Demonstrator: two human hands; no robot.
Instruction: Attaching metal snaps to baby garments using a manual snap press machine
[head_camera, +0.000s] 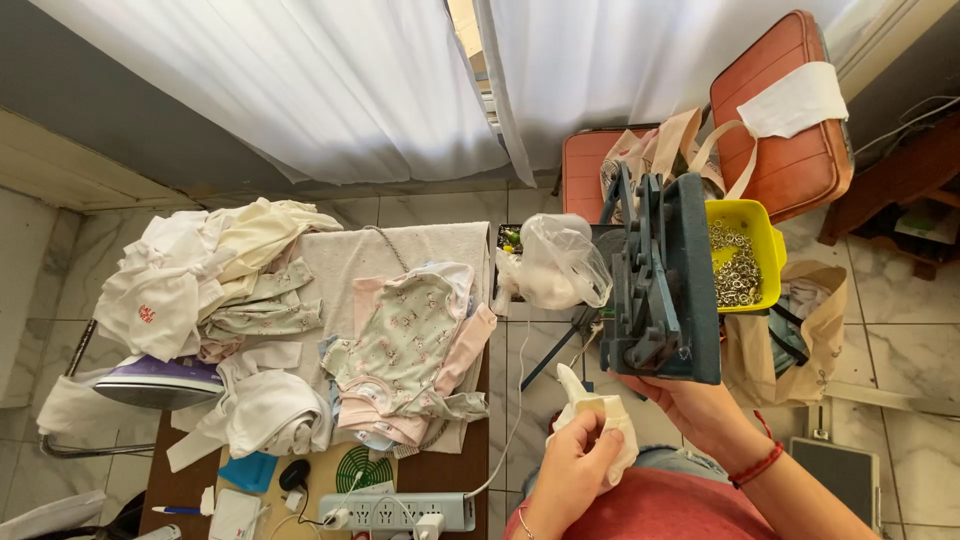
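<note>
Far to my left an iron (160, 382) sits at the table (450, 475) edge, half under a heap of white baby clothes (190, 290); if it is hot, that cloth could scorch, and a tug on the heap could drag it off. A floral bodysuit (405, 345) tops a smaller stack beside it, one sleeve hanging past the edge, so a knock from my elbow could slide it to the floor. A power strip (395, 512) lies near the front edge with a white cord trailing toward my lap, easy to snag.

My left hand (580, 465) has its fingers curled shut around a small white garment (600, 420), held just below the blue hand press (660, 285). If I let it bunch, the snap could land crooked. My right hand (700, 405) rests under the press base; whether those fingers are closed I cannot tell, but they sit close enough to get pinched. The yellow tray of metal snaps (745, 250) sits against the press's right side, ready to spill if the press rocks.
</note>
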